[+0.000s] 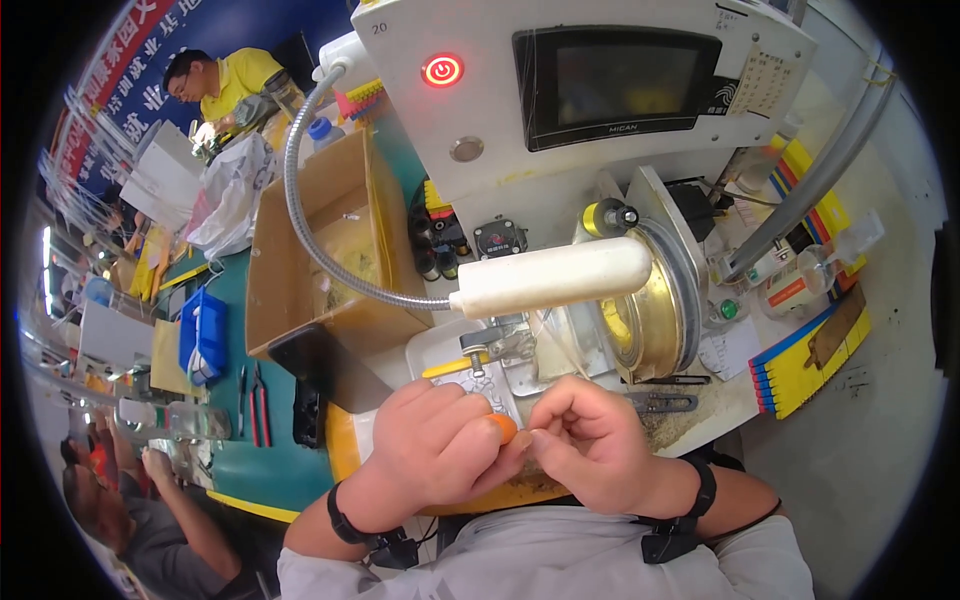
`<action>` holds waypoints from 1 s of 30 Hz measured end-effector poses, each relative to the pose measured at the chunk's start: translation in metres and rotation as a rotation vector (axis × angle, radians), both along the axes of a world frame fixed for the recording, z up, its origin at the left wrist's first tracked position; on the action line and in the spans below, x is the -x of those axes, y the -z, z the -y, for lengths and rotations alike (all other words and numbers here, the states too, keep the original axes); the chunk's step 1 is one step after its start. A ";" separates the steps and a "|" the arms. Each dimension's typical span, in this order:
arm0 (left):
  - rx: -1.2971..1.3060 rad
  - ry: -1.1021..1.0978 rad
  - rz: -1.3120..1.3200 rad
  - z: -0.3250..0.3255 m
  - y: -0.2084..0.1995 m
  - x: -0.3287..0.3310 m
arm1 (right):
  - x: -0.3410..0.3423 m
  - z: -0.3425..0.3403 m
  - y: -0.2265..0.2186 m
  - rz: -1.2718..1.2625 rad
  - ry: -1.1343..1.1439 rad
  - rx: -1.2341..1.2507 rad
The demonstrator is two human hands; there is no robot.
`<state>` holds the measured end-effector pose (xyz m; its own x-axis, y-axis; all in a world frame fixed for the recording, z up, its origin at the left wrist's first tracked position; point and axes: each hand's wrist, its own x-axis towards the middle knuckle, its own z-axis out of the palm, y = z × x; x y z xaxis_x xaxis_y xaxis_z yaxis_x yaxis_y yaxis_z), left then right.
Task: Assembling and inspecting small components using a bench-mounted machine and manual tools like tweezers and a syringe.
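Green tabletop (262, 472) fills the left of the head view, with a cardboard box (272, 250) by its right edge, a blue bin (205, 325) toward its left edge and red-handled pliers (255, 418) nearer the front. Beside it stands a white machine (480, 130) with a brass-coloured wheel (635, 325); a white lamp (560, 277) on a bendy metal neck reaches across. At the front edge, the left hand (430, 440) curls round an orange piece (503, 428) (only its rounded end shows). The right hand (595, 445) brings thumb and forefinger narrowly together beside it; whether they grip anything tiny, I cannot tell.
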<state>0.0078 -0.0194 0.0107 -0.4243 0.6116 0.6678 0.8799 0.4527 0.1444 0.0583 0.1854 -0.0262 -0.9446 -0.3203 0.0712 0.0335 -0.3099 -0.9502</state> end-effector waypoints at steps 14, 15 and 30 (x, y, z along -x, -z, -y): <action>-0.112 -0.067 0.060 -0.024 -0.018 0.028 | 0.023 -0.003 -0.020 -0.748 0.310 0.055; -0.034 -0.220 0.048 -0.030 -0.015 0.031 | 0.027 0.002 -0.027 -0.919 0.356 0.046; -0.138 -0.316 0.315 -0.023 0.002 0.039 | 0.041 0.046 0.004 -0.316 0.583 0.090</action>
